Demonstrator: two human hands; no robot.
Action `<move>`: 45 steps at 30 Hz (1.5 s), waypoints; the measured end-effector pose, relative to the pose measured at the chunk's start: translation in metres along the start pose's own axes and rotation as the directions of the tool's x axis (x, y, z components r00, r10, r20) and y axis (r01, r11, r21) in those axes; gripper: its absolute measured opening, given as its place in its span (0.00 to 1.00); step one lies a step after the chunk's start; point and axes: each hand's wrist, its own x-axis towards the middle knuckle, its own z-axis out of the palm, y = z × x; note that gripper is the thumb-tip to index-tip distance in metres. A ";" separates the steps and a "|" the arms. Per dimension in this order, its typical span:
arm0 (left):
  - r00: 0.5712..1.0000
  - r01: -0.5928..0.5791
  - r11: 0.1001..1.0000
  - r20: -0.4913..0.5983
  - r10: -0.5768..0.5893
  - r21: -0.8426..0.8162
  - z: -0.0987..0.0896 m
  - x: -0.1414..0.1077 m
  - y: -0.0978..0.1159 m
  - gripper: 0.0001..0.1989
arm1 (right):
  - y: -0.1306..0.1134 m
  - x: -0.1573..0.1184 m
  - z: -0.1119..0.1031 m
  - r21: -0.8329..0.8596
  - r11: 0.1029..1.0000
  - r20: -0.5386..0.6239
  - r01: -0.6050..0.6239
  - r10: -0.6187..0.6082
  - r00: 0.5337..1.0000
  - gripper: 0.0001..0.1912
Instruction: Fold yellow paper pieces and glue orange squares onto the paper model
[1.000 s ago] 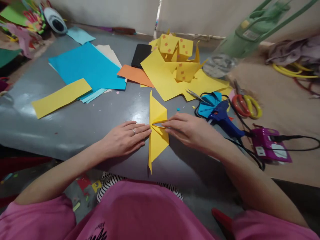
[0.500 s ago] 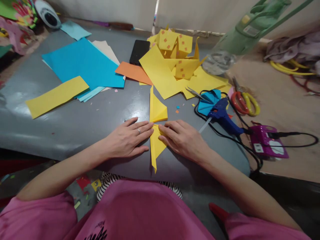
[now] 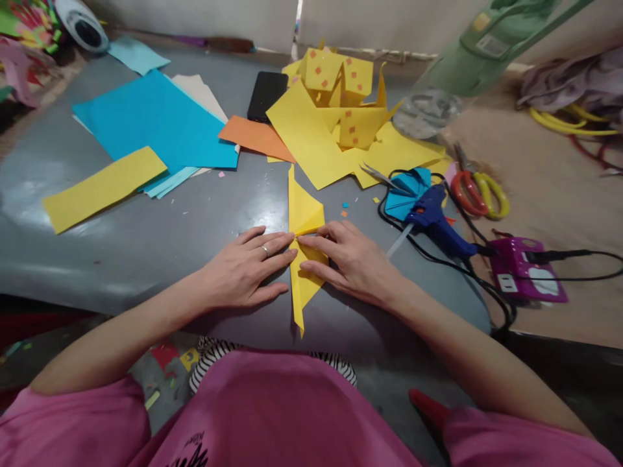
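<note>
A folded yellow paper lies on the grey table in front of me, long and narrow, with a straight left edge and a pinched-in middle. My left hand, with a ring on one finger, rests flat with fingers spread, its fingertips on the paper's left edge near the middle. From the right, my right hand lies over the paper with thumb and fingers apart, the index fingertip touching the middle fold beside the left fingertips. Part of the paper is hidden under the right fingers.
Blue sheets, a yellow strip, an orange piece and a black phone lie beyond my hands. Farther right are a spotted yellow paper model, a green bottle, a blue glue gun, scissors and a purple power block.
My right hand has slid left and its index finger now reaches the fold at the centre. The upper part's lower edge has shifted slightly. The view has moved a little.
</note>
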 end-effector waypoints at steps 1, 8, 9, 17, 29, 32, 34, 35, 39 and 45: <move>1.000 -0.001 1.000 -0.004 0.001 -0.001 0.000 0.000 0.000 0.24 | 0.000 0.000 0.000 -0.029 1.000 0.009 0.010 -0.009 1.000 0.26; 1.000 -0.005 0.999 0.023 0.004 0.040 0.000 0.002 0.003 0.26 | -0.017 0.000 -0.008 -0.392 0.912 0.094 0.117 -0.087 0.992 0.28; 1.000 -0.009 0.998 0.030 0.007 0.066 -0.001 0.004 0.005 0.25 | -0.020 0.001 -0.009 -0.415 0.900 0.102 0.131 -0.097 0.990 0.28; 0.997 -0.046 0.978 0.069 0.032 0.204 -0.010 0.015 0.014 0.19 | -0.011 -0.009 -0.002 -0.301 0.951 0.039 0.076 -0.067 0.997 0.35; 0.997 -0.017 0.989 0.078 0.006 0.146 -0.010 0.014 0.012 0.21 | -0.004 -0.030 -0.006 -0.372 0.928 0.006 0.029 -0.029 1.000 0.37; 0.997 -0.001 0.993 0.074 -0.008 0.116 -0.011 0.014 0.010 0.21 | -0.003 -0.030 -0.004 -0.332 0.943 0.006 0.019 -0.018 1.000 0.33; 0.999 0.023 0.997 0.047 -0.026 0.076 -0.010 0.013 0.007 0.22 | -0.003 -0.032 -0.004 -0.271 0.962 -0.026 0.008 -0.016 1.000 0.30; 0.999 0.028 0.998 0.034 -0.030 0.053 -0.009 0.012 0.005 0.22 | -0.004 -0.033 -0.004 -0.251 0.968 -0.052 0.011 -0.025 0.998 0.28; 1.000 0.010 1.000 0.019 -0.010 0.012 -0.006 0.007 -0.001 0.21 | -0.018 -0.037 -0.002 -0.243 0.963 -0.146 0.113 -0.151 0.978 0.20; 0.999 0.038 0.999 0.032 -0.038 0.013 -0.004 0.003 -0.001 0.23 | -0.038 -0.036 0.001 -0.147 0.956 -0.086 0.254 -0.268 0.960 0.17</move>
